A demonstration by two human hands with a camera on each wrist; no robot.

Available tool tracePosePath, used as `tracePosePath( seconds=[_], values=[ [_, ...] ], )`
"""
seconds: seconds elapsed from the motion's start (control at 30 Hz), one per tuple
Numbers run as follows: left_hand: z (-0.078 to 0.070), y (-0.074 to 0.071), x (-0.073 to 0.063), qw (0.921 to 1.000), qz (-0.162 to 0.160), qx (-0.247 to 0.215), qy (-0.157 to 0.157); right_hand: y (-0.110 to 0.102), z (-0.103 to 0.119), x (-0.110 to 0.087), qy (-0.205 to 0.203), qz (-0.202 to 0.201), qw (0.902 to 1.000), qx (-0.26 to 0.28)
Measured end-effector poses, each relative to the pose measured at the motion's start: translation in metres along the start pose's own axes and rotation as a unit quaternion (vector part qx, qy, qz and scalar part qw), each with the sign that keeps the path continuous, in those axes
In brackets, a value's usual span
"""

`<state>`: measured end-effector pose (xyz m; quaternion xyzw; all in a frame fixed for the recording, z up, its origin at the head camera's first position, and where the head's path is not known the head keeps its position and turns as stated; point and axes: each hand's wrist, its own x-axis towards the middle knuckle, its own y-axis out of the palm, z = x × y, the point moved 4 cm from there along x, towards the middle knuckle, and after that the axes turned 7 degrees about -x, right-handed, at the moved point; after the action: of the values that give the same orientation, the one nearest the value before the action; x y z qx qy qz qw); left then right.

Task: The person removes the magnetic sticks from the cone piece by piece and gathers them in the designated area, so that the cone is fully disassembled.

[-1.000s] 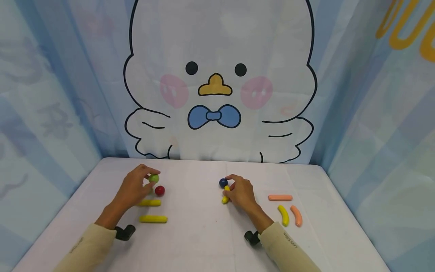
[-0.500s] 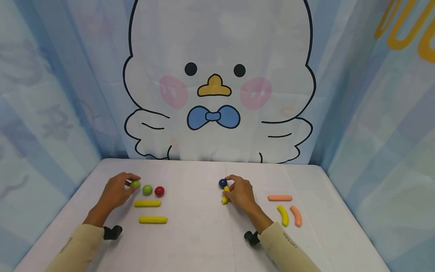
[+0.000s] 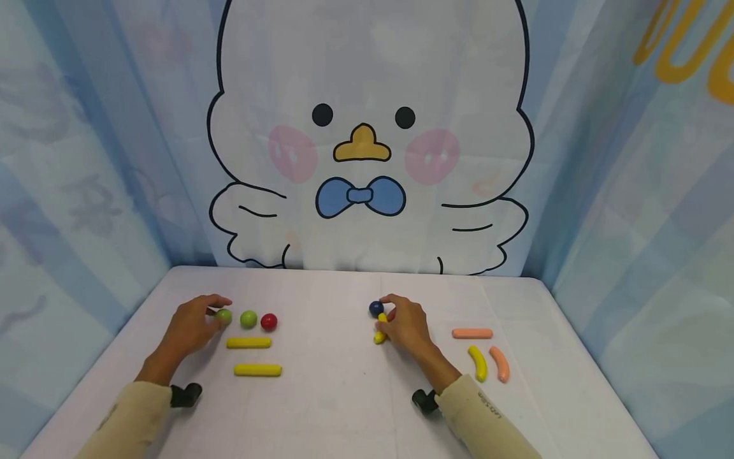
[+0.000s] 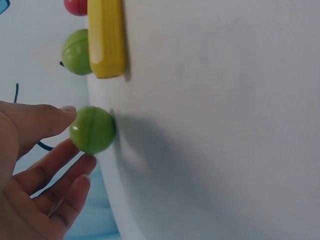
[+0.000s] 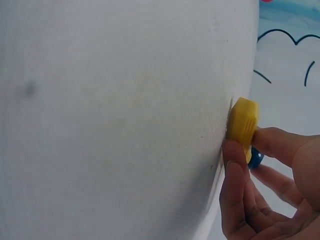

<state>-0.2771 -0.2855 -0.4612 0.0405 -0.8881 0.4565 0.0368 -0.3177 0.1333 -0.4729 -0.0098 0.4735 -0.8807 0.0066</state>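
At the far left of the table, my left hand is around a green ball, its thumb tip and fingers loosely at the ball's sides. In the left wrist view this green ball sits on the table, thumb at its edge. A second green ball and a red ball stand in a row to its right. Near the table's middle, my right hand pinches a yellow curved stick between thumb and fingers. Just behind that stick is a dark blue ball, the index fingertip right at it.
Two straight yellow sticks lie in front of the balls on the left. Right of my right hand are a straight orange stick, another yellow curved stick and an orange curved stick. A printed curtain hangs behind the table.
My left hand has carried the green ball leftward and down to the table, left of the other green ball, and its fingers have loosened. The right hand has stayed in place.
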Motion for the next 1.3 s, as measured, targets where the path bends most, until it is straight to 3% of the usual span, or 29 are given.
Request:
tracePosePath(
  seconds=[0.13,0.3,0.57,0.73,1.03,1.3],
  values=[
    [-0.015,-0.005,-0.002,0.9994,-0.022,0.012,0.026,0.000,0.000,0.000,0.001,0.000,1.0000,0.000],
    [-0.046,-0.003,-0.004,0.9970,-0.049,0.015,0.058,0.000,0.002,-0.001,0.001,-0.001,1.0000,-0.007],
    [-0.100,0.019,-0.005,0.9906,-0.048,0.002,0.128,0.000,0.001,-0.003,0.001,-0.003,0.9998,-0.019],
    [-0.128,0.043,-0.008,0.9877,-0.029,-0.004,0.154,0.000,0.002,-0.005,0.004,0.005,0.9997,-0.022],
    [-0.167,0.083,-0.007,0.9871,0.043,-0.036,0.150,-0.002,0.003,-0.011,-0.035,0.010,0.9987,-0.036],
    [-0.189,0.122,-0.004,0.9777,0.102,-0.061,0.173,-0.001,0.003,-0.018,-0.052,0.036,0.9977,-0.026]
  ],
)
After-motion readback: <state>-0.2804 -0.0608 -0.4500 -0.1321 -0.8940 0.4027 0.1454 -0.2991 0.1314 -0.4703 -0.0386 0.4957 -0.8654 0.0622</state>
